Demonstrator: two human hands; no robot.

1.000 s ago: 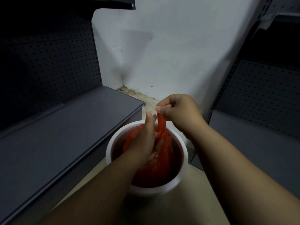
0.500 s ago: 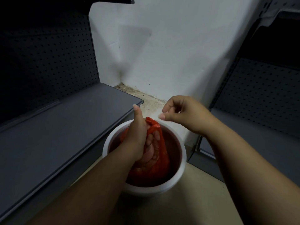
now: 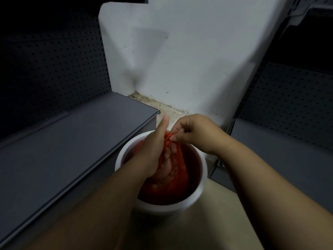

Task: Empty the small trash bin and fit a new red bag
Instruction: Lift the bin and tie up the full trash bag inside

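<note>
A small round white bin (image 3: 200,193) stands on the beige floor between two shelf units. Inside it sits a red plastic bag (image 3: 177,181), bunched toward the middle. My left hand (image 3: 156,152) reaches into the bin with its fingers curled round the gathered bag and the thumb pointing up. My right hand (image 3: 196,135) hovers over the far rim and pinches the top of the bag at its gathered neck. The bin's bottom is hidden under the bag.
A dark grey shelf (image 3: 72,145) with a perforated back panel runs along the left, close to the bin. Another grey shelf unit (image 3: 281,141) stands on the right. A white wall (image 3: 180,60) closes the corner behind, with a grimy floor strip below it.
My right hand let go of the stretched bag strip, drew back, then came in again and pinched the bag's top. My left hand closed round the bunched bag.
</note>
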